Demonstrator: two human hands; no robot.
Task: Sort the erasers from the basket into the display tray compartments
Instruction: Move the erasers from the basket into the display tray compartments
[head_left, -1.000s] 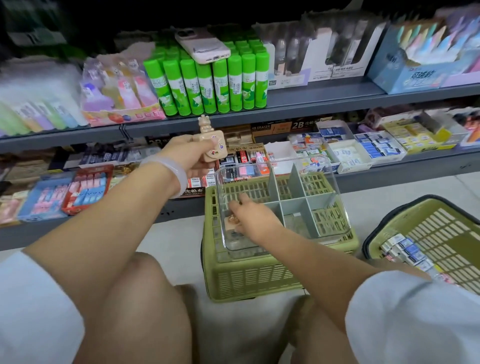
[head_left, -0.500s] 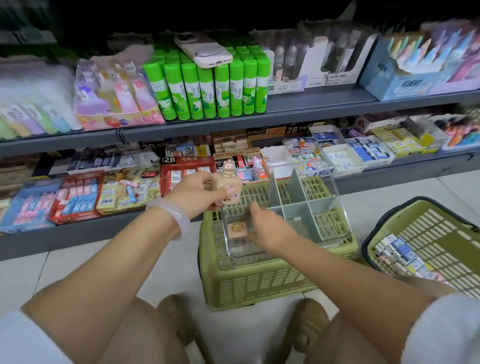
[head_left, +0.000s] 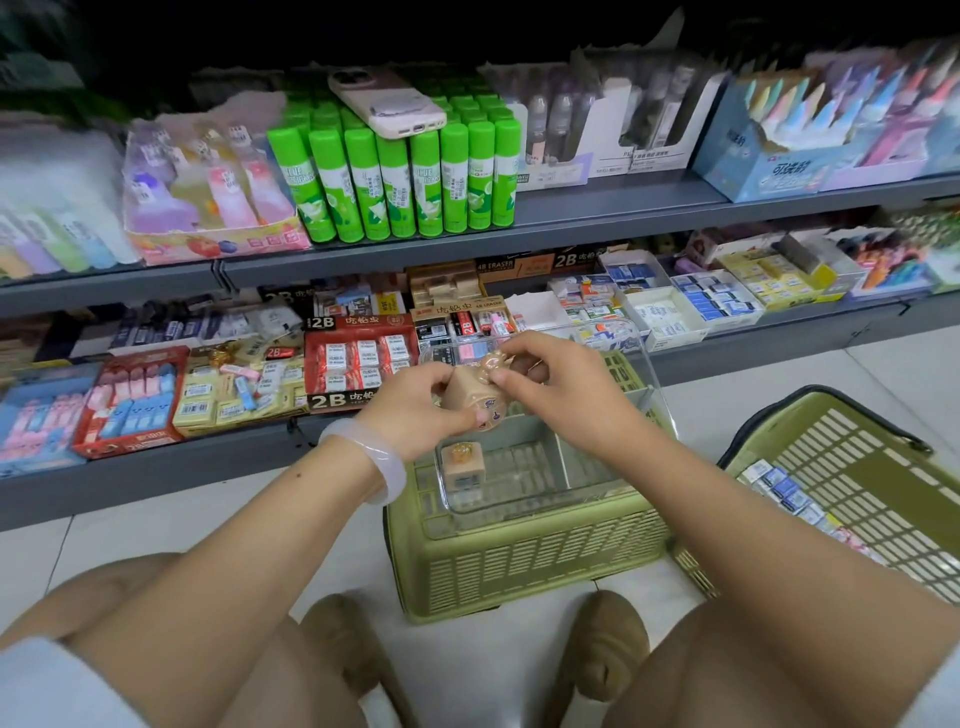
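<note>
Your left hand and right hand meet at the centre of the frame, both gripping one beige block-shaped eraser with a small moulded figure on top. The left fingers curl round its left side and underside, while the right fingers pinch its top right, near the figure. The eraser hangs tilted above the clear plastic display tray with grey dividers, not touching it.

A second beige block eraser with a gold figure on top stands upright in the tray's near-left compartment, just below the held one.

The tray rests on an upturned olive-green slatted plastic basket on the floor. At the right edge of the frame, a second olive-green basket holds small blue-and-white boxed erasers along its near-left side, well apart from both hands.

A pale translucent bangle circles your left wrist. In the upper centre, a pink-cased phone lies across green glue sticks on the shelf.
</note>
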